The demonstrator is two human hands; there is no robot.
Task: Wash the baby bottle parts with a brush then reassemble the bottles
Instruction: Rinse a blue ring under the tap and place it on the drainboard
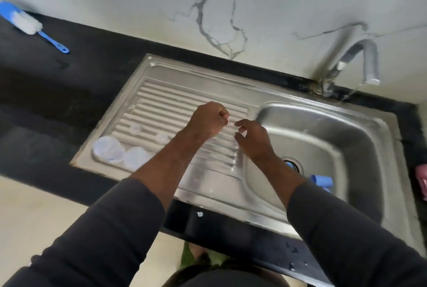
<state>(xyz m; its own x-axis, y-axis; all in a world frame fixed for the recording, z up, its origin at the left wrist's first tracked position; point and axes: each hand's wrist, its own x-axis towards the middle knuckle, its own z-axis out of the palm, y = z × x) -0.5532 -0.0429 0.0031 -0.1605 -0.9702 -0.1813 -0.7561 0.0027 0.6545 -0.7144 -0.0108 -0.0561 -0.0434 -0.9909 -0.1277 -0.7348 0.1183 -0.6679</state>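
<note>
At the far left a blue-handled brush (27, 24) lies on the black worktop (80, 83), well apart from everything else, so it looks parked rather than in use. Next, on the ribbed draining board (175, 92) of the sink, two clear cups (107, 149) sit touching near its front left corner, with two small clear pieces (136, 128) just beyond them. The ribs probably let washed parts shed water there. Over the middle of the board the left hand (209, 120) is held up with its grip tight, fingers curled into the palm. It appears to pinch a small clear piece (231, 123) at its fingertips, though blur leaves that piece's shape unclear. Just beside it the right hand (253, 141) has a narrow grip, forefinger and thumb curved toward the same piece. I cannot tell whether it holds that piece or anything else. Hands meeting like this suggest two parts being fitted together or pulled apart above the board, where a dropped piece would be caught. Further right, blue rings (321, 181) lie in the basin (346, 148) near the drain, partly hidden by the right forearm, likely waiting their turn. Water (346, 97) falls from the tap (360, 62) at the back right. A pink thing (421, 180) shows at the right edge.
</note>
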